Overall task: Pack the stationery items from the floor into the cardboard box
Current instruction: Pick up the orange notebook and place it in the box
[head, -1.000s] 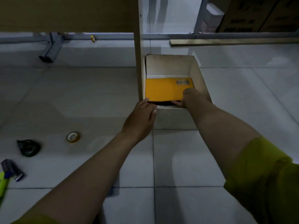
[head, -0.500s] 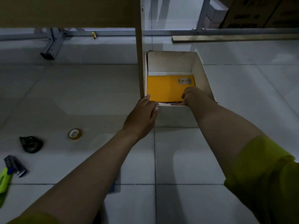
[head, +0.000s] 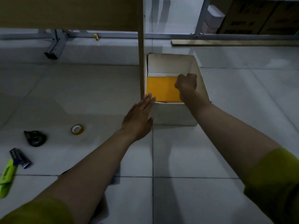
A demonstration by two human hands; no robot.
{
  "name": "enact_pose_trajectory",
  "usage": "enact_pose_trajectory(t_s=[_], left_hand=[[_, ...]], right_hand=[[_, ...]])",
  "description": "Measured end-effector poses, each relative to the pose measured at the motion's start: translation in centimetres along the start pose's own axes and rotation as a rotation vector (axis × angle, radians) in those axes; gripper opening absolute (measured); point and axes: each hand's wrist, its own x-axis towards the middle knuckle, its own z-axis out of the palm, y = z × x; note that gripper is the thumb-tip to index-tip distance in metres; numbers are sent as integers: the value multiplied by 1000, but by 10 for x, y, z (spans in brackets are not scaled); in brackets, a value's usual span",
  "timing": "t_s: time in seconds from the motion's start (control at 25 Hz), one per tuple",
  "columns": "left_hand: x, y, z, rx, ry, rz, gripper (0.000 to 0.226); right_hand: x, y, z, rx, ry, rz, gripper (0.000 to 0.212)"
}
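Lying in the cardboard box (head: pixel 196 73), the orange envelope (head: pixel 161 88) sits under the curled right hand (head: pixel 186 83); left hand (head: pixel 139 118) flat.

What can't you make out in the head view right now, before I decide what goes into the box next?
- Right hand: a fist inside the cardboard box; whether it grips anything is hidden.
- Orange pad: its right part is covered by that hand.
- Green highlighter: cut off by the left frame edge.
- Dark tape dispenser: too dim for detail.
- Print on the far cartons: blurred, unreadable.
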Motion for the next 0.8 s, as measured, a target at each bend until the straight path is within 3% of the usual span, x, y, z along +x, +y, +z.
enact_pose_trajectory(t_s=[0.12,0.2,0.48,0.6,0.68,0.8], left_hand=[[-17,-12,-6,-16,47,15,67],[-29,-23,-15,-3,57,-15,65],[-90,-65,-8,-253,192,-378,58],[-116,-82,-1,-330,206,-635,51],[-130,-89,0,-369,129,-786,52],[-146,-93,2,-356,2,-850,45]], right_hand=[[-20,-7,1,-79,88,-215,26],[-50,-5,2,-139,22,-380,32],[-131,49,14,-233,-90,-787,32],[-161,83,14,-320,-311,-755,29],[-179,108,11,-467,-493,-677,32],[-192,135,8,-686,-684,-497,42]])
